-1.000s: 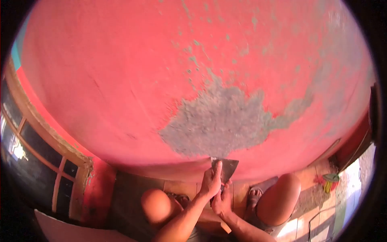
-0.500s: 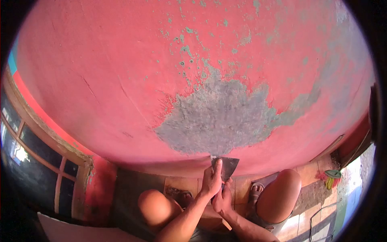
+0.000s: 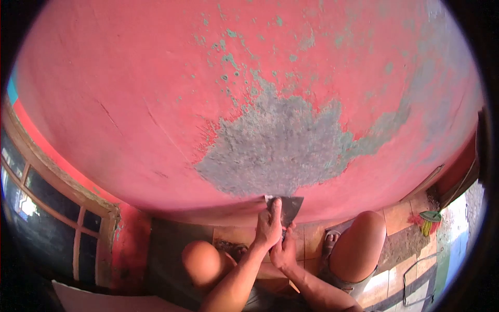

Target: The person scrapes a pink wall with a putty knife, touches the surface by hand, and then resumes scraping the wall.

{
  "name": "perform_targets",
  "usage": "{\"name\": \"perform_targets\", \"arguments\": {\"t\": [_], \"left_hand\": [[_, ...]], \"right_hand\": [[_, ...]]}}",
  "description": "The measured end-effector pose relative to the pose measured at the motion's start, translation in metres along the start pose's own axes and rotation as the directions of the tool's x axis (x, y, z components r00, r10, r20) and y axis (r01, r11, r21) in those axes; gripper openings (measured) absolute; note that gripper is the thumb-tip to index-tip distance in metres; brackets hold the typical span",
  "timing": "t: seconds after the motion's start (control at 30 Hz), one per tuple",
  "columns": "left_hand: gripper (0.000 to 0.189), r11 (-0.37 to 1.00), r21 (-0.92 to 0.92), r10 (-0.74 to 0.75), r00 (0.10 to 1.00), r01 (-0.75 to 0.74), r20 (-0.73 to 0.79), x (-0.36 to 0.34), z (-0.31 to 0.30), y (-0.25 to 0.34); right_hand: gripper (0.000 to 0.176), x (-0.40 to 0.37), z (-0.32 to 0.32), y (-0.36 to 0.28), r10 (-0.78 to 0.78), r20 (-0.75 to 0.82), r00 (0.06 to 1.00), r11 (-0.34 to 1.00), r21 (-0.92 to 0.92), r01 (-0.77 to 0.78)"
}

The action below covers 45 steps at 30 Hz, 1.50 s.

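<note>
A metal scraper with a wide flat blade is pressed against the red painted wall, its edge at the lower rim of a big grey patch where paint is gone. My left hand grips the scraper, with the index finger stretched along the blade. My right hand is wrapped round the handle just below. Both forearms rise from the bottom of the view between my bare knees.
A wooden-framed window sits in the wall at the left. My knees and a sandalled foot rest over tiled floor. A small green and red brush lies on the floor at the right, by a doorway.
The scraper and both hands have moved slightly up and left along the patch's lower edge. The view has tilted a little, showing more of the wall's flaking upper part.
</note>
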State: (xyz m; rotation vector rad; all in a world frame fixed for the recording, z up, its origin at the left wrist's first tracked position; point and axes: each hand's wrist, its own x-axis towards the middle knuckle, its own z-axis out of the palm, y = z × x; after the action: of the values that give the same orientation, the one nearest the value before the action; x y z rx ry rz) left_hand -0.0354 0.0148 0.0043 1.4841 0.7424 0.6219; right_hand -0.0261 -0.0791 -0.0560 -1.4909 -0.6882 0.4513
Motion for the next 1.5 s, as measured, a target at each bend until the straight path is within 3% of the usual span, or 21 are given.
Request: {"name": "perform_targets", "arguments": {"t": [0.13, 0.23, 0.27, 0.33, 0.4, 0.47, 0.53, 0.57, 0.67, 0.7, 0.8, 0.9, 0.93, 1.0, 1.07, 1.1, 1.17, 1.23, 1.3, 1.37, 1.5], "left_hand": [[0.057, 0.996, 0.085, 0.025, 0.999, -0.021, -0.044, 0.002, 0.002, -0.02], [0.057, 0.987, -0.132, -0.09, 0.996, 0.09, 0.009, 0.001, -0.001, 0.001], [0.058, 0.993, -0.108, -0.048, 0.999, 0.049, 0.01, -0.002, -0.002, 0.026], [0.058, 0.98, -0.165, -0.104, 0.992, 0.114, 0.065, 0.001, -0.002, 0.001], [0.057, 0.988, 0.154, 0.034, 0.999, -0.028, -0.036, 0.003, -0.001, -0.015], [0.055, 0.998, 0.053, -0.023, 0.999, 0.024, -0.03, -0.003, 0.005, -0.011], [0.056, 0.988, -0.12, -0.097, 0.995, 0.099, 0.026, -0.007, 0.008, 0.014], [0.057, 0.997, 0.077, 0.016, 1.0, -0.015, 0.0, 0.004, -0.003, -0.009], [0.057, 0.995, -0.07, -0.076, 0.997, 0.078, 0.02, 0.005, 0.004, -0.02], [0.057, 0.991, 0.131, 0.002, 1.0, 0.001, -0.018, 0.004, 0.001, -0.018], [0.057, 0.999, -0.021, -0.025, 0.999, 0.025, 0.024, 0.0, 0.005, -0.009], [0.057, 0.991, -0.12, -0.062, 0.997, 0.067, 0.047, 0.002, 0.004, -0.006], [0.057, 0.986, -0.149, -0.068, 0.997, 0.073, 0.039, 0.0, 0.008, 0.012], [0.057, 0.999, 0.05, -0.011, 1.0, 0.011, 0.006, 0.004, 0.002, -0.024], [0.058, 0.999, -0.04, -0.032, 1.0, 0.032, 0.002, 0.008, 0.005, -0.034], [0.058, 0.994, -0.085, -0.069, 0.997, 0.071, 0.023, 0.0, 0.008, -0.01], [0.057, 0.987, -0.131, -0.087, 0.995, 0.093, 0.046, 0.0, 0.006, -0.003], [0.056, 0.989, -0.089, -0.11, 0.993, 0.114, 0.049, 0.005, 0.003, -0.031], [0.055, 0.998, -0.043, -0.043, 0.999, 0.044, 0.015, 0.001, 0.005, -0.011], [0.055, 0.993, -0.084, -0.083, 0.996, 0.087, 0.043, -0.004, 0.006, 0.005], [0.055, 0.995, -0.049, -0.087, 0.994, 0.091, 0.07, 0.003, 0.0, -0.025]], "right_hand": [[0.034, -0.004, 0.001, -0.013, 0.061, -0.023, 0.998, 0.99, 0.132, -0.057], [0.033, 0.005, -0.002, -0.015, -0.004, -0.015, 1.0, 1.0, -0.007, 0.004], [0.033, 0.002, 0.001, -0.008, -0.015, -0.011, 1.0, 0.998, -0.053, 0.014], [0.032, -0.005, 0.005, 0.001, -0.016, -0.029, 0.999, 1.0, -0.002, 0.016], [0.032, -0.004, 0.006, -0.001, -0.035, -0.05, 0.998, 0.998, 0.049, 0.037], [0.033, -0.005, 0.0, -0.015, 0.0, -0.04, 0.999, 1.0, -0.008, 0.0], [0.033, 0.004, 0.001, -0.014, -0.242, -0.085, 0.967, 0.96, -0.167, 0.225], [0.032, 0.007, 0.001, -0.012, -0.313, -0.089, 0.946, 0.932, -0.222, 0.287], [0.031, 0.003, 0.001, -0.008, -0.157, -0.055, 0.986, 0.981, -0.123, 0.149], [0.031, -0.002, 0.001, -0.009, -0.051, -0.037, 0.998, 0.998, -0.023, 0.05], [0.03, -0.004, -0.001, -0.009, 0.087, -0.002, 0.996, 0.993, 0.086, -0.087], [0.03, -0.003, -0.002, -0.016, 0.164, -0.011, 0.986, 0.986, 0.043, -0.163], [0.03, -0.007, -0.003, -0.01, 0.083, -0.02, 0.996, 0.997, 0.003, -0.083], [0.03, -0.004, -0.002, -0.006, -0.029, -0.033, 0.999, 0.999, -0.039, 0.028], [0.03, -0.002, -0.002, -0.016, -0.065, -0.047, 0.997, 0.997, -0.045, 0.063], [0.029, -0.001, 0.0, -0.008, -0.18, -0.094, 0.979, 0.981, -0.086, 0.172], [0.028, 0.002, -0.001, -0.005, -0.145, -0.113, 0.983, 0.989, -0.045, 0.141], [0.027, -0.003, -0.004, -0.02, 0.169, -0.024, 0.985, 0.979, 0.12, -0.165], [0.027, -0.004, -0.003, -0.019, 0.108, -0.014, 0.994, 0.994, 0.013, -0.108], [0.028, -0.008, 0.0, -0.005, 0.076, -0.017, 0.997, 0.996, 0.054, -0.075], [0.03, -0.011, -0.003, 0.002, 0.015, 0.023, 1.0, 0.999, -0.048, -0.014]]}}
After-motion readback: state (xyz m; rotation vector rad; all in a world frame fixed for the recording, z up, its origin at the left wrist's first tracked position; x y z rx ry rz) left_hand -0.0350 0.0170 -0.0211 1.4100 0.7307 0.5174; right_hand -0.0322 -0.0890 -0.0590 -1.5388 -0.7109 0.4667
